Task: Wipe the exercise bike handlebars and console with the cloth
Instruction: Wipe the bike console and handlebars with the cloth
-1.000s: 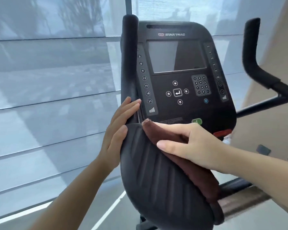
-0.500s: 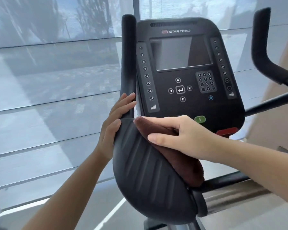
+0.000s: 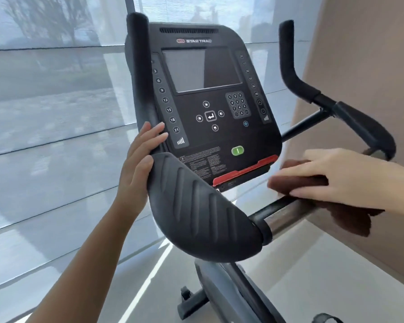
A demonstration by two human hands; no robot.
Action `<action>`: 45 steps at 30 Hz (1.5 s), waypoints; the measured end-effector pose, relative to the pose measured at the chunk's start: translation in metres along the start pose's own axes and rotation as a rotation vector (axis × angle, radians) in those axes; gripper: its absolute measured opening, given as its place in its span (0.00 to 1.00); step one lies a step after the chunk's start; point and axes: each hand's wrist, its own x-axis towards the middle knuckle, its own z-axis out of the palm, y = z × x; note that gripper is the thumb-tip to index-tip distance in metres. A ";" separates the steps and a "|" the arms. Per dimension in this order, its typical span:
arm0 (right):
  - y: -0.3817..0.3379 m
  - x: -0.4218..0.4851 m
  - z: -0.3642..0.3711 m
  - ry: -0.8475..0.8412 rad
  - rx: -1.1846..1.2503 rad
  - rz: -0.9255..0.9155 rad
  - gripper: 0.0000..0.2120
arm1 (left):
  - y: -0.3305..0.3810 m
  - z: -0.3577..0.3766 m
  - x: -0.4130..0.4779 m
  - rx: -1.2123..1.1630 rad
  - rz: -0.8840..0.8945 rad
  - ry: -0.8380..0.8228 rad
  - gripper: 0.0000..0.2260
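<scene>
The black console (image 3: 210, 108) of the exercise bike faces me, with a dark screen, keypad and green button. My left hand (image 3: 139, 159) rests flat against the upper edge of the ribbed left elbow pad (image 3: 196, 206), where it meets the upright left handlebar (image 3: 139, 66); its fingers are extended and hold nothing. My right hand (image 3: 331, 176) presses a brown cloth (image 3: 345, 217) onto the horizontal crossbar (image 3: 280, 213) to the right of the console. The cloth hangs down over the bar. The right handlebar (image 3: 299, 73) and its pad (image 3: 364, 129) stand behind my right hand.
A large window with translucent blinds (image 3: 44, 113) fills the left side. A brown wall (image 3: 364, 54) rises on the right. The bike's grey frame (image 3: 231, 292) and base run down to the pale floor (image 3: 313, 276) below.
My right hand has slid the cloth off the left elbow pad and rightward along the crossbar. The left hand has stayed on the pad's edge. The view shifted down, showing more of the bike.
</scene>
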 end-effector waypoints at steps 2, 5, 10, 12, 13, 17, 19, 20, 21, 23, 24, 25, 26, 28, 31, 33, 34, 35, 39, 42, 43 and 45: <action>0.008 -0.013 0.007 0.144 0.029 0.183 0.17 | 0.008 -0.003 -0.001 0.027 -0.039 -0.016 0.20; -0.013 -0.021 0.024 0.293 0.066 0.285 0.18 | 0.027 -0.007 -0.002 0.147 -0.107 -0.040 0.19; -0.080 -0.026 0.051 0.408 0.044 0.155 0.23 | 0.077 0.008 -0.025 0.294 0.103 -0.239 0.22; -0.084 -0.025 0.057 0.447 0.021 0.143 0.21 | 0.088 0.016 -0.034 0.421 0.216 -0.290 0.21; -0.081 -0.024 0.058 0.476 0.006 0.156 0.20 | 0.090 0.018 -0.037 0.478 0.245 -0.306 0.20; -0.059 -0.013 0.055 0.605 -0.054 0.413 0.13 | 0.086 0.016 -0.046 0.507 0.285 -0.301 0.18; -0.064 -0.009 0.061 0.654 -0.061 0.458 0.13 | 0.084 0.016 -0.051 0.498 0.314 -0.267 0.16; -0.072 -0.008 0.066 0.682 -0.059 0.443 0.13 | 0.083 0.017 -0.052 0.492 0.324 -0.253 0.16; -0.082 -0.007 0.071 0.708 -0.052 0.413 0.14 | 0.083 0.018 -0.053 0.485 0.330 -0.238 0.16; -0.098 -0.007 0.079 0.732 -0.032 0.342 0.16 | 0.082 0.019 -0.053 0.473 0.339 -0.210 0.15; -0.102 -0.008 0.081 0.721 -0.023 0.315 0.16 | 0.082 0.020 -0.053 0.470 0.343 -0.200 0.15; -0.101 -0.008 0.079 0.700 -0.018 0.292 0.16 | 0.081 0.020 -0.054 0.468 0.346 -0.190 0.15; -0.096 -0.008 0.076 0.677 -0.023 0.272 0.16 | 0.081 0.021 -0.054 0.464 0.348 -0.181 0.14; -0.082 -0.006 0.068 0.649 -0.051 0.264 0.16 | 0.081 0.021 -0.055 0.459 0.353 -0.169 0.14; -0.062 -0.004 0.060 0.642 -0.070 0.361 0.16 | 0.081 0.022 -0.056 0.458 0.350 -0.154 0.14; -0.059 -0.004 0.065 0.689 -0.078 0.361 0.16 | 0.081 0.023 -0.056 0.458 0.350 -0.127 0.14; -0.063 -0.004 0.070 0.732 -0.077 0.334 0.16 | 0.081 0.025 -0.057 0.458 0.352 -0.109 0.14; -0.068 -0.004 0.078 0.785 -0.072 0.291 0.16 | 0.080 0.026 -0.057 0.458 0.352 -0.088 0.14; -0.069 -0.003 0.105 1.065 -0.054 0.128 0.12 | 0.081 0.032 -0.058 0.450 0.355 0.001 0.14; -0.038 -0.001 0.118 1.301 0.017 0.166 0.13 | 0.080 0.038 -0.059 0.445 0.351 0.060 0.14; -0.029 0.001 0.119 1.382 0.094 0.218 0.14 | 0.080 0.039 -0.059 0.448 0.350 0.078 0.14; -0.019 0.007 0.121 1.494 0.272 0.294 0.14 | 0.081 0.040 -0.058 0.460 0.352 0.091 0.14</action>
